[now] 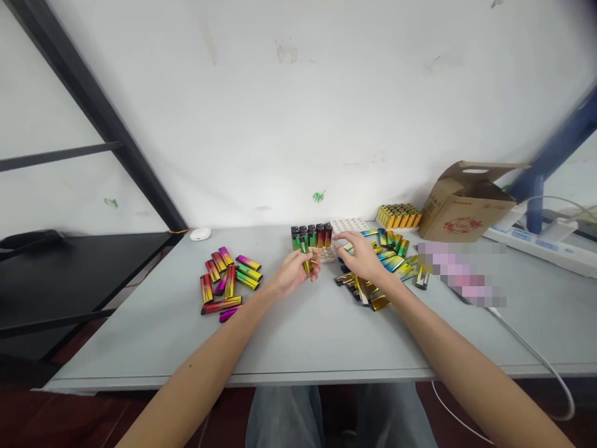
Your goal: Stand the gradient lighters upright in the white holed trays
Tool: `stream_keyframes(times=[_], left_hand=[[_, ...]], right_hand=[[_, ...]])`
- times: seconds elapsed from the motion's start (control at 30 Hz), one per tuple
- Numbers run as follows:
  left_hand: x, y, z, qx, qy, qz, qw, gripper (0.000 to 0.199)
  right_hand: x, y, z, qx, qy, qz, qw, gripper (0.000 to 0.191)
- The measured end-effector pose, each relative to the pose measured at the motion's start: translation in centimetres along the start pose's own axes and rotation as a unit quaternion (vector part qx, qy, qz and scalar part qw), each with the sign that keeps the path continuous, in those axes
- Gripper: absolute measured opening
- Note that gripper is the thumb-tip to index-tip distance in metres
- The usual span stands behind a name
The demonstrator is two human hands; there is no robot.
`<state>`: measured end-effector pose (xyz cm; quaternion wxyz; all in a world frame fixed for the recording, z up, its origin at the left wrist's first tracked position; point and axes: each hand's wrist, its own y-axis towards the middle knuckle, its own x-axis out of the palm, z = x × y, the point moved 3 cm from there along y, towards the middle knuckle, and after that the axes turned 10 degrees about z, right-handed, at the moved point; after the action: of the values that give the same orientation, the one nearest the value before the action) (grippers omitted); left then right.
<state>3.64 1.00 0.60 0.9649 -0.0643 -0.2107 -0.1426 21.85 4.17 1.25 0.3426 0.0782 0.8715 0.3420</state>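
Note:
My left hand [292, 272] grips a shiny green-and-yellow lighter [306, 256], held tilted close to the front of a pale tray [328, 255]. In that tray, several black-topped lighters [321, 235] stand upright in rows, green ones on the left and red ones on the right. My right hand [364, 258] hovers at the tray's right side, its fingers apart and bent, with nothing visible in them. Below and beyond it lies a loose heap of metallic yellow, blue and green lighters [380, 302], partly hidden by the hand and forearm.
Scattered red, purple and green lighters [230, 280] lie on the left of the grey table [298, 348]. Behind are a white holed tray [349, 225], a block of yellow lighters [400, 216], and an open cardboard box [459, 214]. A power strip [545, 246] and cable sit right; a white case [200, 234] left.

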Motion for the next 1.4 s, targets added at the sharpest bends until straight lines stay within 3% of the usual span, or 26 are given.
stream_keyframes(times=[0.07, 0.2, 0.3, 0.4, 0.53, 0.73, 0.87, 1.03, 1.17, 1.4], left_hand=[[0.1, -0.3, 0.1, -0.017, 0.024, -0.038, 0.999, 0.025], [0.3, -1.3, 0.7, -0.085, 0.086, -0.153, 0.981, 0.033], [0.3, -2.0, 1.3, -0.111, 0.137, -0.213, 0.961, 0.036], [0.3, -2.1, 1.4, -0.109, 0.184, -0.231, 0.949, 0.035], [-0.1, -1.5, 1.6, -0.074, 0.213, -0.169, 0.959, 0.039], [-1.8, -1.0, 2.8, -0.029, 0.267, -0.038, 0.962, 0.052], [-2.7, -1.2, 3.5, -0.022, 0.31, -0.03, 0.95, 0.049], [-2.9, -1.3, 3.9, -0.006, 0.325, -0.021, 0.945, 0.047], [-3.0, -1.2, 4.0, 0.005, 0.323, -0.005, 0.946, 0.044], [-3.4, -0.8, 4.1, 0.032, 0.3, 0.025, 0.953, 0.045]], right_hand=[[-0.2, 0.1, -0.7, 0.032, 0.083, -0.012, 0.996, 0.023], [0.0, -0.1, -2.7, 0.059, 0.271, -0.139, 0.951, 0.034], [-0.2, -0.5, -4.2, 0.049, 0.323, -0.191, 0.926, 0.038], [-0.4, -0.7, -5.1, 0.04, 0.334, -0.206, 0.919, 0.026], [-0.3, -0.6, -5.0, 0.077, 0.363, -0.17, 0.913, 0.021], [-0.8, 0.9, -2.0, 0.131, 0.336, 0.041, 0.932, 0.029], [-0.4, 1.2, -0.5, 0.089, 0.259, 0.107, 0.956, 0.026], [0.8, 0.9, -0.6, 0.01, 0.159, 0.097, 0.982, 0.02], [1.2, 0.9, -1.1, 0.013, 0.146, 0.063, 0.987, 0.023], [1.0, 1.1, -1.4, 0.028, 0.141, 0.092, 0.985, 0.019]])
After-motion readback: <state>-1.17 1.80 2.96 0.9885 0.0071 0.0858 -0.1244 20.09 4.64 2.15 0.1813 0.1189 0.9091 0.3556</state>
